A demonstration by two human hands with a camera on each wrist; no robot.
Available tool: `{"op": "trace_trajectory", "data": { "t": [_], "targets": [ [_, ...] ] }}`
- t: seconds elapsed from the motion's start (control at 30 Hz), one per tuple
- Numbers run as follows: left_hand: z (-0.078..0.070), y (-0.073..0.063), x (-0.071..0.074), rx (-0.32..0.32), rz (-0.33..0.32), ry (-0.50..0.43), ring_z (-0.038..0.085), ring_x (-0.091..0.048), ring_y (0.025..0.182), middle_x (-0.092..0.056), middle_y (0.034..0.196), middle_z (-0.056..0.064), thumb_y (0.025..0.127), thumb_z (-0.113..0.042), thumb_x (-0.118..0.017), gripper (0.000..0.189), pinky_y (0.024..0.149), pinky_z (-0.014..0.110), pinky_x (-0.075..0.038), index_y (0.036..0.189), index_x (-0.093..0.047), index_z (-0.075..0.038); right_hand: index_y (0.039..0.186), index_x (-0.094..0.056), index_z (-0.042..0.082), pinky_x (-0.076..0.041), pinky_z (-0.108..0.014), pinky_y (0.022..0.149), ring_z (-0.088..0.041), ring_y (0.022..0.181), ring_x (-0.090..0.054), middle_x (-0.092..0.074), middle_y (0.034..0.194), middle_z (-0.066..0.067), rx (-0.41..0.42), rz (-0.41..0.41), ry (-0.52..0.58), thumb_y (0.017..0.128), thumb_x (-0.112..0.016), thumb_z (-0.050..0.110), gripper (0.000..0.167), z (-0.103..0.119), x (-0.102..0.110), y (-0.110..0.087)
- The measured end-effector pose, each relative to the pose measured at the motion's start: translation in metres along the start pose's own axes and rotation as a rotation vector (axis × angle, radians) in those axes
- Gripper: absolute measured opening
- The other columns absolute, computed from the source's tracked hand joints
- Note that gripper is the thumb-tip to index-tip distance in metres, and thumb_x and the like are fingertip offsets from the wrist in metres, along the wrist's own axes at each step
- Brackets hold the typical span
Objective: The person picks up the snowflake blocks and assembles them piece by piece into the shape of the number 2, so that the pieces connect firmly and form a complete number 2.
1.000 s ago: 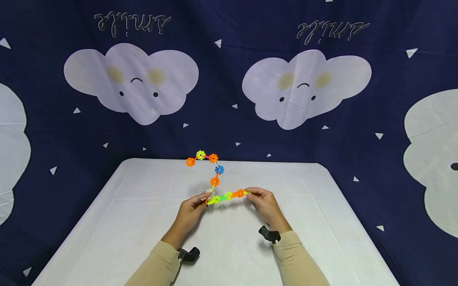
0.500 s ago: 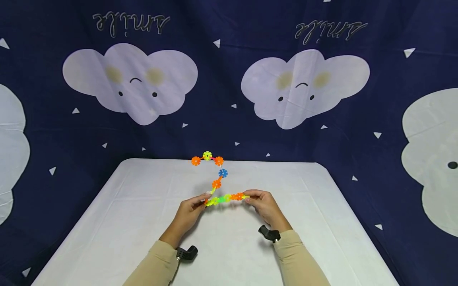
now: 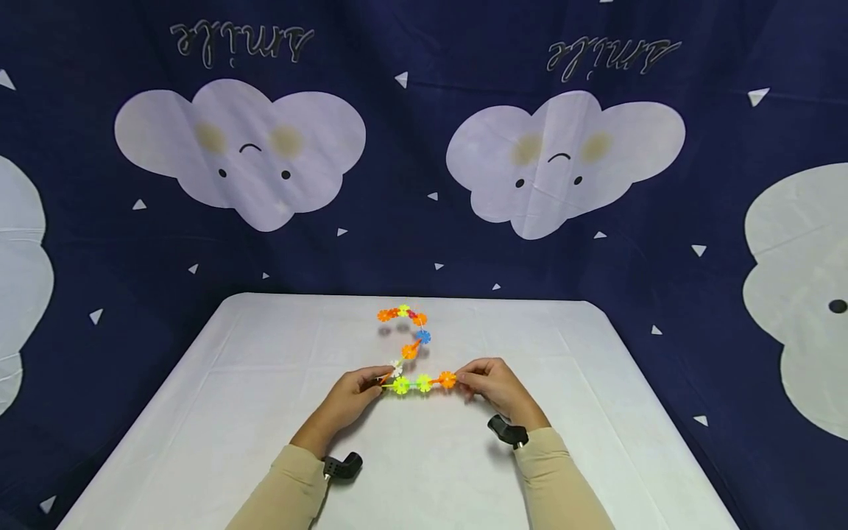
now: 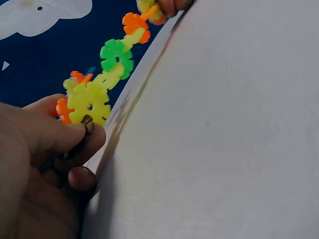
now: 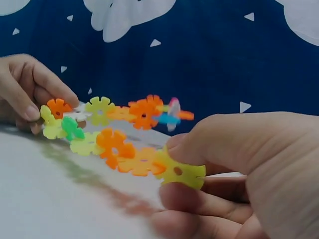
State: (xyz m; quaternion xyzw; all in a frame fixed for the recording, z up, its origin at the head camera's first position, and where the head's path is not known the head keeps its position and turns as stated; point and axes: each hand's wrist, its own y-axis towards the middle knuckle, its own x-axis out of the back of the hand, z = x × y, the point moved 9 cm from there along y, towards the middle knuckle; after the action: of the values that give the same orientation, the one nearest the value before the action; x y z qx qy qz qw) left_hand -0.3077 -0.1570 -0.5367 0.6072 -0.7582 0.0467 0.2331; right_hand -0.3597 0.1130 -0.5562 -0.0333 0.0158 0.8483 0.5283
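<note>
A chain of interlocked plastic snowflake discs (image 3: 423, 337), in orange, yellow, green, blue and white, curves like a figure 2 over the white table. My left hand (image 3: 347, 401) pinches its lower left corner between thumb and fingers, beside a white disc (image 3: 397, 368). At the right end of the bottom row, my right hand (image 3: 500, 386) holds a yellow disc (image 5: 182, 172) between thumb and fingers. A green disc (image 4: 117, 56) shows between yellow ones in the left wrist view. The fingertips partly cover the discs at both corners.
The white cloth-covered table (image 3: 265, 442) spreads around both hands. Behind it hangs a dark blue curtain (image 3: 397, 162) with upside-down clouds and lettering. Each wrist carries a small black camera mount (image 3: 343, 466), and both sleeves are beige.
The chain's curved upper end has tipped down toward the table and shifted right. My right hand has come slightly lower and to the right; the left stays nearly in place, still pinching.
</note>
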Motion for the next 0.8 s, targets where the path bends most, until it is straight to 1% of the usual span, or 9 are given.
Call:
{"op": "trace_trajectory", "data": {
  "t": [0.17, 0.27, 0.33, 0.4, 0.5, 0.57, 0.6, 0.7, 0.8],
  "targets": [
    [0.004, 0.000, -0.004, 0.052, 0.072, 0.052, 0.027, -0.064, 0.120, -0.071, 0.129, 0.010, 0.101, 0.006, -0.062, 0.036, 0.100, 0.044, -0.054, 0.136, -0.070, -0.002, 0.105, -0.076, -0.011, -0.062, -0.034, 0.062, -0.022, 0.067, -0.066, -0.072, 0.086, -0.023, -0.057, 0.056, -0.072, 0.100, -0.073, 0.006, 0.017, -0.005, -0.002, -0.001],
    [0.006, 0.000, -0.006, 0.093, 0.110, 0.078, 0.026, -0.062, 0.124, -0.070, 0.131, 0.007, 0.103, 0.004, -0.061, 0.036, 0.104, 0.048, -0.051, 0.137, -0.070, -0.005, 0.104, -0.075, -0.010, -0.062, -0.033, 0.062, -0.022, 0.067, -0.066, -0.072, 0.085, -0.024, -0.074, 0.070, -0.096, 0.100, -0.072, 0.005, 0.016, -0.004, -0.002, -0.002],
    [0.005, -0.001, -0.007, 0.106, 0.125, 0.095, 0.027, -0.060, 0.127, -0.069, 0.134, 0.006, 0.104, 0.002, -0.060, 0.037, 0.107, 0.051, -0.049, 0.138, -0.069, -0.007, 0.104, -0.075, -0.010, -0.062, -0.033, 0.061, -0.022, 0.067, -0.066, -0.072, 0.084, -0.023, -0.082, 0.072, -0.105, 0.100, -0.071, 0.004, 0.015, -0.004, -0.002, -0.003],
    [0.003, -0.001, -0.007, 0.106, 0.135, 0.115, 0.029, -0.058, 0.130, -0.068, 0.136, 0.007, 0.105, 0.001, -0.060, 0.037, 0.108, 0.053, -0.048, 0.140, -0.069, -0.008, 0.103, -0.075, -0.010, -0.061, -0.031, 0.059, -0.021, 0.064, -0.065, -0.071, 0.082, -0.022, -0.091, 0.069, -0.110, 0.100, -0.071, 0.004, 0.015, -0.004, -0.002, -0.004],
    [-0.001, -0.002, -0.007, 0.087, 0.143, 0.155, 0.031, -0.057, 0.133, -0.067, 0.138, 0.008, 0.105, -0.001, -0.061, 0.038, 0.110, 0.054, -0.046, 0.141, -0.068, -0.009, 0.101, -0.075, -0.010, -0.059, -0.028, 0.053, -0.019, 0.057, -0.063, -0.070, 0.076, -0.020, -0.112, 0.068, -0.111, 0.099, -0.073, 0.005, 0.015, -0.005, -0.001, -0.005],
    [-0.003, -0.002, -0.007, 0.073, 0.141, 0.188, 0.030, -0.057, 0.133, -0.067, 0.138, 0.007, 0.105, -0.004, -0.063, 0.038, 0.111, 0.053, -0.046, 0.142, -0.068, -0.010, 0.101, -0.075, -0.010, -0.057, -0.027, 0.050, -0.018, 0.053, -0.061, -0.069, 0.073, -0.018, -0.123, 0.071, -0.113, 0.099, -0.074, 0.006, 0.016, -0.006, -0.001, -0.006],
    [-0.004, -0.001, -0.006, 0.065, 0.135, 0.211, 0.029, -0.058, 0.131, -0.067, 0.137, 0.007, 0.105, -0.005, -0.065, 0.038, 0.110, 0.052, -0.047, 0.142, -0.067, -0.010, 0.101, -0.075, -0.009, -0.056, -0.027, 0.049, -0.017, 0.052, -0.061, -0.068, 0.072, -0.017, -0.126, 0.074, -0.114, 0.099, -0.074, 0.007, 0.016, -0.006, -0.001, -0.006],
    [-0.005, -0.001, -0.004, 0.059, 0.107, 0.279, 0.024, -0.063, 0.116, -0.070, 0.130, 0.004, 0.103, -0.011, -0.070, 0.042, 0.100, 0.048, -0.053, 0.145, -0.065, -0.010, 0.102, -0.075, -0.009, -0.057, -0.027, 0.049, -0.017, 0.052, -0.061, -0.069, 0.072, -0.017, -0.127, 0.081, -0.123, 0.100, -0.074, 0.008, 0.017, -0.005, -0.001, -0.007],
    [-0.005, -0.001, -0.002, 0.068, 0.089, 0.312, 0.017, -0.061, 0.107, -0.069, 0.125, -0.001, 0.100, -0.015, -0.075, 0.049, 0.094, 0.044, -0.054, 0.148, -0.062, -0.009, 0.103, -0.075, -0.008, -0.058, -0.028, 0.049, -0.017, 0.053, -0.062, -0.070, 0.074, -0.018, -0.131, 0.082, -0.129, 0.098, -0.076, 0.009, 0.018, -0.004, -0.001, -0.008]
  ]
}}
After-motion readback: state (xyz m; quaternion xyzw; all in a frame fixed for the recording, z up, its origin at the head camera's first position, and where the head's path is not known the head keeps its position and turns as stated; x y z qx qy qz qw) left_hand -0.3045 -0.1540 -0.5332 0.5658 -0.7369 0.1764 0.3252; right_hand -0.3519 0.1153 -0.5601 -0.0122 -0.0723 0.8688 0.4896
